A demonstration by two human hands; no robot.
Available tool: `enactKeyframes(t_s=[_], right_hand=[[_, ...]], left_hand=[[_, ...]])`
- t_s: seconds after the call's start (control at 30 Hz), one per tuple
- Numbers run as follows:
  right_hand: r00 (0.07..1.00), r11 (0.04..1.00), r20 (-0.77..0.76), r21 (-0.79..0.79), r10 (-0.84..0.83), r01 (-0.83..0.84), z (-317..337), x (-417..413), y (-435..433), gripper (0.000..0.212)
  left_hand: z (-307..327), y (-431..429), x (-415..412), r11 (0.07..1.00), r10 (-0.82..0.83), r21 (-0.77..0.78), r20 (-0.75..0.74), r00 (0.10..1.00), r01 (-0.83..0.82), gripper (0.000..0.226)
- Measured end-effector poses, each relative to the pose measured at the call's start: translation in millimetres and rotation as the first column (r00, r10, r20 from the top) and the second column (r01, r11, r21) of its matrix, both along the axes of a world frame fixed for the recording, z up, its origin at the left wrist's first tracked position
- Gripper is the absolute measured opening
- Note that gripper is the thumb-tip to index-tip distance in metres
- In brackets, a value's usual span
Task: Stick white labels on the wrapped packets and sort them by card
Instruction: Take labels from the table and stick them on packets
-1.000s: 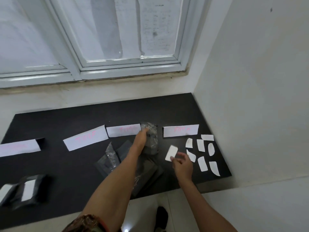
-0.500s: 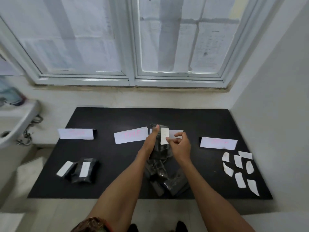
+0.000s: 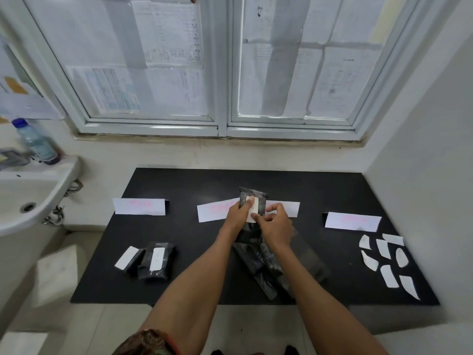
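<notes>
Hands together above mid-mat: left hand [image 3: 238, 213] grips the black wrapped packet [image 3: 253, 193] upright by its left edge, thumb laid on the white label [image 3: 253, 210]; right hand [image 3: 276, 226] pinches the label's lower end, as far as the curled fingers show. Packet stands in front of the two middle cards [image 3: 217, 210]; whether its foot rests on anything is hidden. Across the black mat [image 3: 179, 185]: leftmost card [image 3: 139, 206], with two labelled packets [image 3: 156, 261] lying nearer the person; centre, a heap of unlabelled packets [image 3: 258, 265] between the forearms; far-right card [image 3: 353, 221] with loose labels [image 3: 386, 262] just beside it. Handling, by judgement — film wrap looks slick and crinkly, contents light and yielding, so hold by the side edges and smooth the label from one end. Labels look thin and curled — take by a corner.
</notes>
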State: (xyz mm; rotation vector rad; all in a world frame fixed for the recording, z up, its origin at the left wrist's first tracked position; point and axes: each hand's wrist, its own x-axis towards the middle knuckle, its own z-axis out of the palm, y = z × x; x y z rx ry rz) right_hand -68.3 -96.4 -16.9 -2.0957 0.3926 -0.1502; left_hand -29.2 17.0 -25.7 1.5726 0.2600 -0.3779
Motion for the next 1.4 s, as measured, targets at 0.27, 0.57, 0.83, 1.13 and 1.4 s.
enactKeyframes(t_s=[0.27,0.57,0.83,1.13,1.4], right_hand=[[0.974,0.985,0.152,-0.058,0.17,-0.163,-2,-6,11,0.057],[0.913,0.851,0.02,-0.371,0.408,-0.372,-21,-5,22,0.051],[0.901,0.863,-0.15,-0.26,0.407,-0.433,-24,-3,22,0.062],[0.846,0.854,-0.193,-0.064,0.497,-0.517,-38,-9,69,0.07],[0.643,0.73,-0.372,0.168,0.669,-0.662,-78,-37,156,0.057]], left_hand=[[2,18,3,0.994,0.05,0.093,0.007,0.999,-0.05,0.047],[0,40,-1,0.994,-0.032,0.105,0.052,0.998,0.027,0.058],[-2,63,-7,0.972,-0.154,-0.198,-0.116,0.981,0.129,0.031],[-21,119,-18,0.986,0.104,-0.098,-0.276,0.956,-0.135,0.031],[-78,248,-61,0.843,0.407,0.451,-0.173,0.897,-0.295,0.032]])
